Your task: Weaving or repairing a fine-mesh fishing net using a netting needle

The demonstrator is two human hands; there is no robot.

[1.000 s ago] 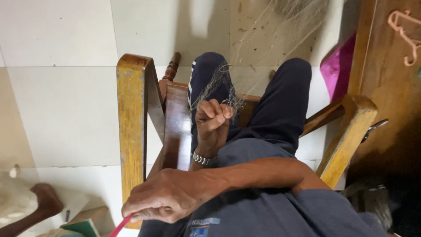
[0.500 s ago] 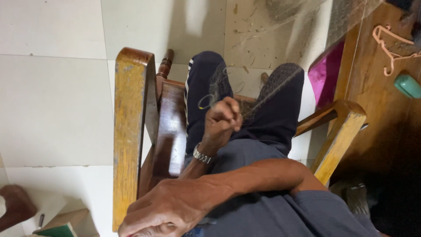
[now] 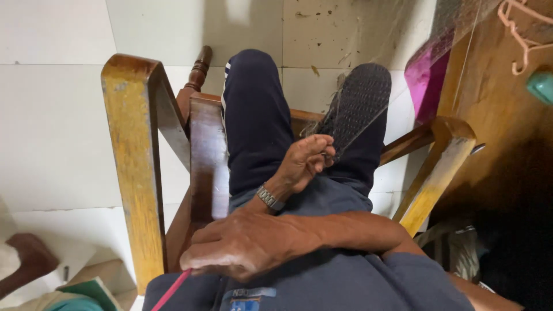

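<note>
Pinching fine netting (image 3: 357, 103) at its lower edge, your left hand (image 3: 302, 164) sits at centre, fingertips closed on the mesh over your right knee. Your right hand (image 3: 245, 245), at 7 o'clock, is closed on a red stick (image 3: 171, 292). Wooden chair arms (image 3: 129, 155) box you in at 9 and 3 o'clock; tiled floor (image 3: 52, 115) lies open beyond 10.

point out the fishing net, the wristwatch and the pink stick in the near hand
fishing net (image 3: 360, 98), head view, on the dark bunched mesh over the knee
wristwatch (image 3: 269, 197), head view, on the metal band around the wrist
pink stick (image 3: 171, 291), head view, on the shaft below the near hand's fingers
</note>
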